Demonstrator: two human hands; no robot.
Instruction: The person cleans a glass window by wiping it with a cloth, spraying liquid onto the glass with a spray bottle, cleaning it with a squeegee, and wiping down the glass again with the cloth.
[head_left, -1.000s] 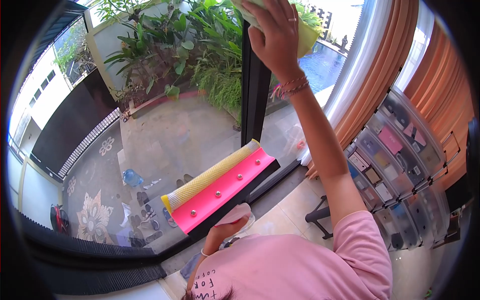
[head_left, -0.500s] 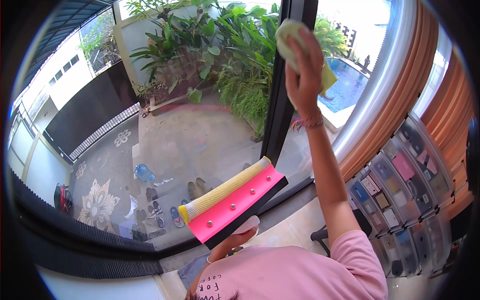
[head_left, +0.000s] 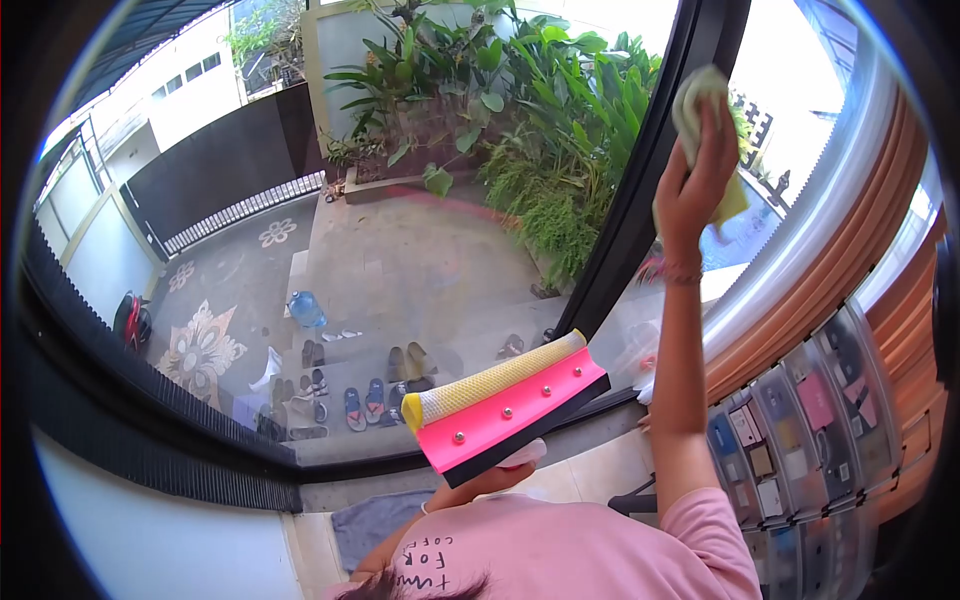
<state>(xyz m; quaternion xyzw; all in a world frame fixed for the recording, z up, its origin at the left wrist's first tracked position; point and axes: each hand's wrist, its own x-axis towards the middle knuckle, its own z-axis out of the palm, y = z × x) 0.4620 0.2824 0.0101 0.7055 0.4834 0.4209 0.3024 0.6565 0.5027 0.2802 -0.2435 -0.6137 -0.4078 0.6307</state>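
My right hand (head_left: 700,180) is raised high with its fingers bent over a pale yellow-green cloth (head_left: 688,112). The cloth lies against the dark window frame (head_left: 640,190) and the glass, and one end hangs below the palm. A window squeegee (head_left: 528,412) is in front of my chest, with a pink head, a yellow mesh-covered sponge roll on its upper side and a black rubber blade below. My left hand (head_left: 478,490) grips it low down by its pale handle; the squeegee head and handle hide most of the fingers.
Clear-fronted storage drawers (head_left: 790,430) and an orange curtain (head_left: 850,270) stand to the right. A grey cloth (head_left: 375,525) lies on the floor. Beyond the glass are several shoes (head_left: 375,400), a blue water jug (head_left: 306,309), plants (head_left: 560,120) and a pool (head_left: 735,238).
My view has turned left, so the scene sits further right. My right hand with the cloth appears slightly lower against the frame. The squeegee stays in my left hand.
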